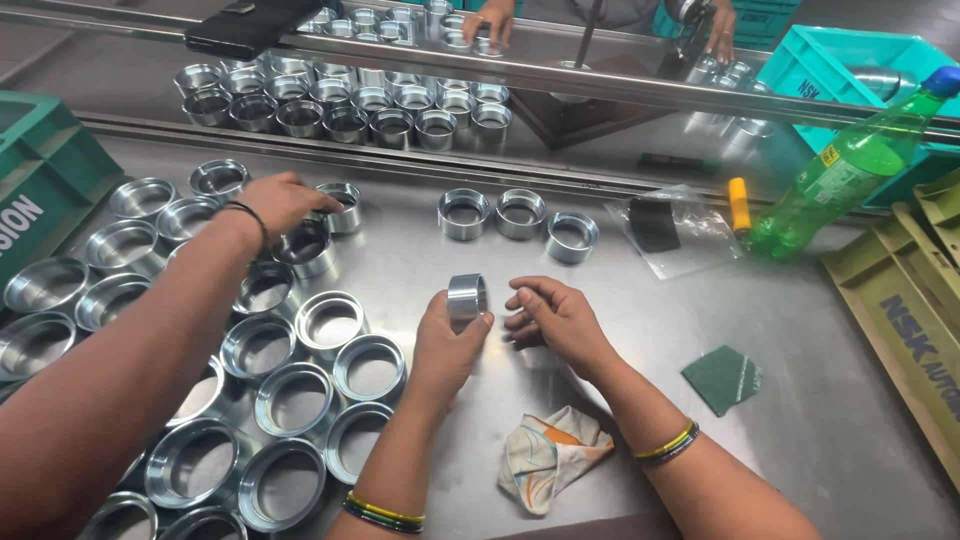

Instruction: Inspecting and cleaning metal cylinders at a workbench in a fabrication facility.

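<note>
Here, near the centre of the frame, the left hand (pixel 445 345) gripped a short polished steel ring (pixel 467 298) by its outer wall, held just above the steel desk (pixel 800 400). The right hand (pixel 555 318) hovered just beside it, fingers loosely curled, grasping nothing. The ring looked stiff, fairly heavy for its size and probably slippery, so the outer wall or rim seemed the surest hold. A co-worker's hand (pixel 280 200) reached among the wider steel rings (pixel 290 395) crowding the left of the frame. Three similar rings (pixel 520 215) stood above centre, a patterned cloth (pixel 548 450) lay below, and a green scouring pad (pixel 722 378) lay right, with bare desk between.
</note>
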